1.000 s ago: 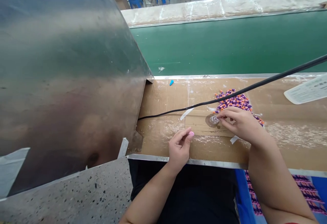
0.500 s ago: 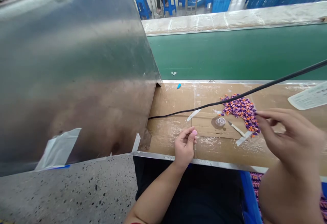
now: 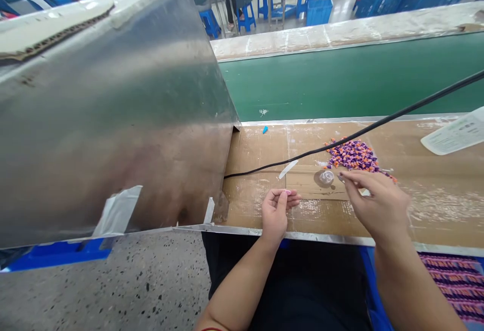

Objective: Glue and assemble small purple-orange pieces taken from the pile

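Note:
My left hand (image 3: 276,215) is closed near the table's front edge, pinching a small pink disc (image 3: 288,193) between thumb and forefinger. My right hand (image 3: 378,205) is pinched closed just right of a small clear glass jar (image 3: 326,177). A tiny dark thing shows at its fingertips, too small to tell apart from the pen-like knife that it covers. Behind the right hand lies a pile of small purple and orange pieces (image 3: 353,154). The jar stands on a taped-down cardboard piece (image 3: 302,182).
A black cable (image 3: 283,162) crosses above the cardboard-covered table. A metal panel (image 3: 124,109) rises at left. Behind runs a green belt (image 3: 321,84). A small blue piece (image 3: 265,129) and a white translucent container (image 3: 454,132) lie farther back. Pink-purple rows (image 3: 454,280) fill a crate below right.
My right hand has moved left from the pile to beside the jar, now covering the knife. The left hand stays in place, and the pink disc is tilted flatter. The view has shifted slightly.

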Demonstrator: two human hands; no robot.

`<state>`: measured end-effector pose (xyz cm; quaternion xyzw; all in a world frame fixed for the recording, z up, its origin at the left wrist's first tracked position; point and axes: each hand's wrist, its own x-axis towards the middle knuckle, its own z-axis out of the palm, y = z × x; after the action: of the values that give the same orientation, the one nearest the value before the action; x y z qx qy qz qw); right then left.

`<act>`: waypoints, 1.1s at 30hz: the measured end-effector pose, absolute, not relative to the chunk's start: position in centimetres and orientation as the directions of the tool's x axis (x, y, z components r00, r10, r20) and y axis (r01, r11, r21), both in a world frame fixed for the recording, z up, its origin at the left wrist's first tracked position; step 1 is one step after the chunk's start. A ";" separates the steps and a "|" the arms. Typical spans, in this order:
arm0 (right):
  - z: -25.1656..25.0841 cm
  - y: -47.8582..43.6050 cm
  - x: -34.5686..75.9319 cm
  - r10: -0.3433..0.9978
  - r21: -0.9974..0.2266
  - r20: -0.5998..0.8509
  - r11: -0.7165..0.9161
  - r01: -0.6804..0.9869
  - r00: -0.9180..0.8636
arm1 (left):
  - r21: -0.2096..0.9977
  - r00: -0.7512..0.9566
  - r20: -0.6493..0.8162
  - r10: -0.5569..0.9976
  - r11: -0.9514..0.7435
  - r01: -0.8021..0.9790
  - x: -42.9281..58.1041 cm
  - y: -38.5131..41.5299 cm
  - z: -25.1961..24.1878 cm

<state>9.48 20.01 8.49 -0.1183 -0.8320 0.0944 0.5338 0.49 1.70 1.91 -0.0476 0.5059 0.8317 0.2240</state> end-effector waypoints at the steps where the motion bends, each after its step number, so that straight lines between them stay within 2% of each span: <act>1: 8.4 19.6 9.4 0.351 -0.351 0.799 0.932 0.094 -0.488 | 0.815 -0.891 -0.317 0.324 -0.388 -0.431 0.5 1.7 1.9; 4: 7.5 17.3 9.1 0.589 -0.669 0.651 0.743 0.005 -0.480 | 0.822 -0.895 -0.312 0.320 -0.382 -0.423 0.3 1.6 1.6; 6: 6.7 15.2 8.9 0.664 -0.836 0.507 0.535 -0.124 -0.549 | 0.844 -0.906 -0.283 0.315 -0.367 -0.391 0.3 1.6 1.5; 10: 5.3 11.2 8.4 0.675 -0.967 0.253 0.181 -0.177 -0.693 | 0.908 -0.934 -0.188 0.304 -0.309 -0.283 0.5 1.5 1.4; 13: 4.6 9.6 8.1 0.696 -0.986 0.153 0.057 -0.159 -0.701 | 0.929 -0.951 -0.121 0.286 -0.304 -0.209 0.9 1.5 1.3; 17: 4.2 9.0 8.2 0.730 -0.987 0.132 0.036 -0.156 -0.670 | 0.939 -0.966 -0.096 0.242 -0.300 -0.168 1.0 1.3 1.0; 22: 4.0 8.9 8.4 0.757 -0.988 0.100 -0.001 -0.154 -0.646 | 0.966 -0.945 0.075 0.317 -0.257 -0.009 0.5 0.9 0.9; 24: 3.8 8.9 8.4 0.749 -0.987 0.080 -0.033 -0.158 -0.658 | 0.968 -0.935 0.097 0.342 -0.250 0.009 0.4 0.8 1.1; 28: 3.4 8.7 8.1 0.754 -0.983 0.114 -0.009 -0.184 -0.647 | 0.961 -0.937 -0.034 0.348 -0.247 -0.126 0.6 1.0 1.4; 33: 2.7 8.6 7.1 0.754 -0.948 0.318 0.246 -0.202 -0.575 | 0.872 -0.936 -0.239 0.257 -0.368 -0.323 0.4 1.5 1.4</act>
<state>7.13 8.60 2.69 -0.2054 -0.6725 0.5788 0.4129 0.40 1.46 1.44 -0.0309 0.5341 0.8264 0.1756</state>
